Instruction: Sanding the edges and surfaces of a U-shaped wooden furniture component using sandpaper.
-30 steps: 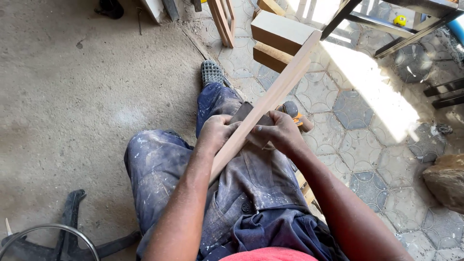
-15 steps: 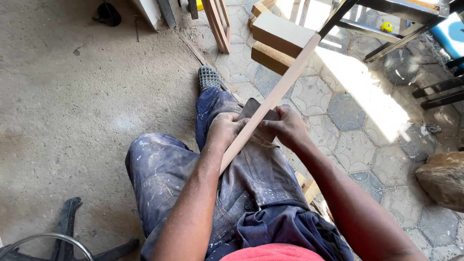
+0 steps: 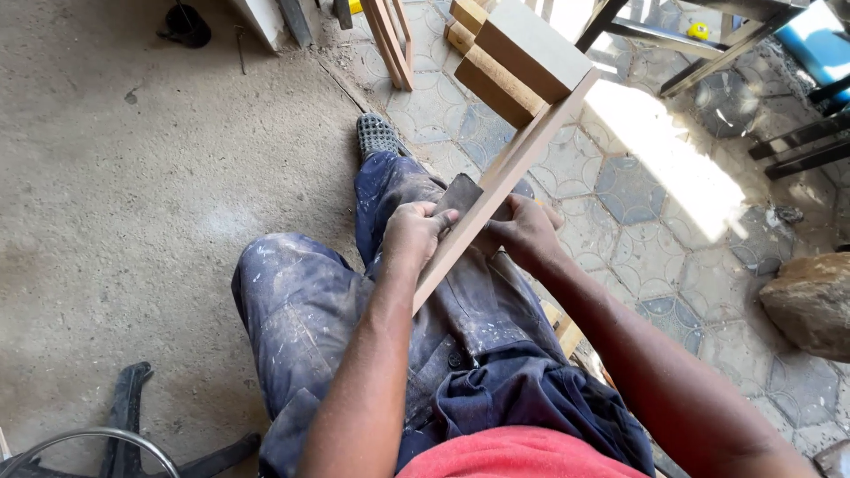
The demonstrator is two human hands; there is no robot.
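Note:
A long thin wooden strip [image 3: 522, 159] runs diagonally from my lap up to the far right, where its end rests by stacked wooden blocks [image 3: 518, 57]. My left hand [image 3: 414, 235] grips the strip's lower part on its left side. My right hand [image 3: 524, 232] presses a dark sheet of sandpaper [image 3: 460, 196] against the strip from the right. I am seated, with paint-spattered blue trousers [image 3: 301, 301] under the strip.
Bare concrete floor lies at left and patterned tiles [image 3: 637, 204] at right. A large rock [image 3: 810, 301] sits at the right edge. Wooden frames [image 3: 390, 35] and metal table legs [image 3: 708, 44] stand at the back. A black stand and a wheel rim [image 3: 124, 425] are at lower left.
The view has shifted slightly. Both hands stay on the strip, and the right hand with the sandpaper has slid a little along it.

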